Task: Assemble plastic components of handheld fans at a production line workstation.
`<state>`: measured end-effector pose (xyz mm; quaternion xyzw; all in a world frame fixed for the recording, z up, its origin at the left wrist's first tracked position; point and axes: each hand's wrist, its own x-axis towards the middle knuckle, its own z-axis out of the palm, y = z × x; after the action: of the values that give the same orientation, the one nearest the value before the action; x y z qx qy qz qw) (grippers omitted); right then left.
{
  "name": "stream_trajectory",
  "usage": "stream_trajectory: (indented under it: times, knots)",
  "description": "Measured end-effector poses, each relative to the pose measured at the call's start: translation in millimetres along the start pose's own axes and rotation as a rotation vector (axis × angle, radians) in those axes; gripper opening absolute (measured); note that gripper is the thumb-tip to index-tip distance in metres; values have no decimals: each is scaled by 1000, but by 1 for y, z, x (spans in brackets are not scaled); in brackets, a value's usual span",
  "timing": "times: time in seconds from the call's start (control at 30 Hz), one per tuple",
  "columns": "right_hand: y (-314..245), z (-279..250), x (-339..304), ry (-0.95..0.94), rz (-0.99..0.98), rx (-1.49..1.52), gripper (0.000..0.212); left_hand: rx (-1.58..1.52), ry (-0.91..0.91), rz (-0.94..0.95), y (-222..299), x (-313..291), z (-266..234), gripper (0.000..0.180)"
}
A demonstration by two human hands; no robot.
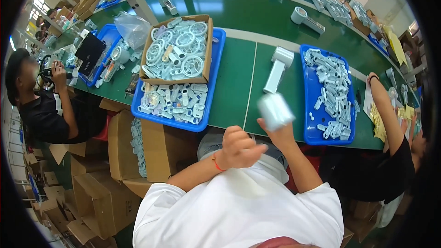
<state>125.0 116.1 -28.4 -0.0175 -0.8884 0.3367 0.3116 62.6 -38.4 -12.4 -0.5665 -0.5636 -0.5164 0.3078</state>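
My right hand grips a pale blue plastic housing, rounded and blurred by motion, raised over the table's near edge. Beside it, my left hand is closed in front of my chest, fingers curled in and thumb sticking out. Whatever it may hold is hidden. Beyond the right hand, a pale blue handheld fan body with a round head lies on the green table. A blue tray to the right bears many small pale blue plastic parts.
At left, a cardboard box of round fan grilles sits on another blue tray with small parts. Open cartons stand on the floor at lower left. A co-worker sits at left; another person's arm reaches in at right.
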Motion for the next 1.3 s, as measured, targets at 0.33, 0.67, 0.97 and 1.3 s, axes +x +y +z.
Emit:
stream_trajectory:
  times: [0.33,0.67,0.97,1.3]
  knots:
    - [3,-22,-13,-238,108,-139,52,371,-728,-196,-38,22,13,56]
    - [0,-1,-26,32,59,-197,43,311,-725,-146,-45,14,13,40]
    - [3,-4,-19,37,67,-162,44,302,-651,-84,-55,18,14,39]
    - [-38,-11,21,115,373,379,45,-988,37,-1305,-32,27,31,66]
